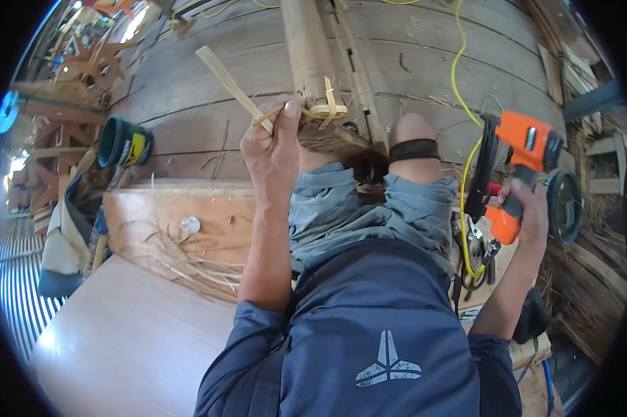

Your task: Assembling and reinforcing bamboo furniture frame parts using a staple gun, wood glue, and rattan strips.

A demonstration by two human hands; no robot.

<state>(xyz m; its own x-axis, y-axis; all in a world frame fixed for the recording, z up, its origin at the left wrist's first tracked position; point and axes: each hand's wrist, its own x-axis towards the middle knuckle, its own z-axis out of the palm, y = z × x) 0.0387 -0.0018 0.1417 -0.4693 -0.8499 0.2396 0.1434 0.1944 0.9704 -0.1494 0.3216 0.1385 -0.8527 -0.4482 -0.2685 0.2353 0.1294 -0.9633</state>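
In the head view, a dark green bucket (124,144) with a yellow label tilts on the plank floor (181,90) at the left. Nearer, loose pale strips (178,254) lie heaped on a brown wooden board (136,215), beside a smooth pale panel (139,326). A yellow hose (458,69) winds down between the person's banded knee and the nail gun (529,142). A dark round container (565,208) stands just beyond the right hand (532,208).

That hand is wrapped around the orange gun's dark grip, well apart from the wooden pole (305,48). The left hand (273,142) pinches a flat pale strip (230,82), which slants up and leftward, just beside the pole's near end, where a light binding (333,110) shows.
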